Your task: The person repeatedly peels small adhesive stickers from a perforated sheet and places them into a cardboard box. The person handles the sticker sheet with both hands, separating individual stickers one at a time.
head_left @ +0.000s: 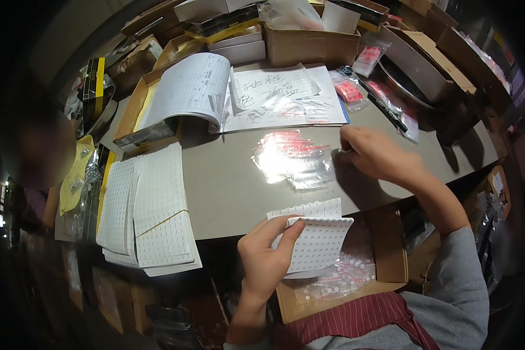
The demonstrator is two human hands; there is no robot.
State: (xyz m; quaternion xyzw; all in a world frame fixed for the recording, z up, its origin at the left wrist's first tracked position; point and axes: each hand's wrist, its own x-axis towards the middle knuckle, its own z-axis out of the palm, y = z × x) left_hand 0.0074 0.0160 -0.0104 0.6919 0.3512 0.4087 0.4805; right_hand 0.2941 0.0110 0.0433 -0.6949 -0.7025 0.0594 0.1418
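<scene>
My left hand [268,251] is closed on a folded sticker sheet [318,242], white with rows of small printed marks. Thumb and fingers pinch its upper left edge above the table's near edge. My right hand [382,154] is at the right, its fingers pinched together over the tabletop. Something small and pale shows at its fingertips, too small to name. Just left of those fingertips lies a loose pile of small clear zip bags [309,166] with red strips, glaring in the light.
Stacked sticker sheets [163,216], one pile under a rubber band, overhang the table's near left edge. An open notebook [186,87], handwritten paper [274,87] and black pen [385,106] lie farther back. Cardboard boxes [312,46] line the back. Below, an open carton [391,251] holds bagged white pieces.
</scene>
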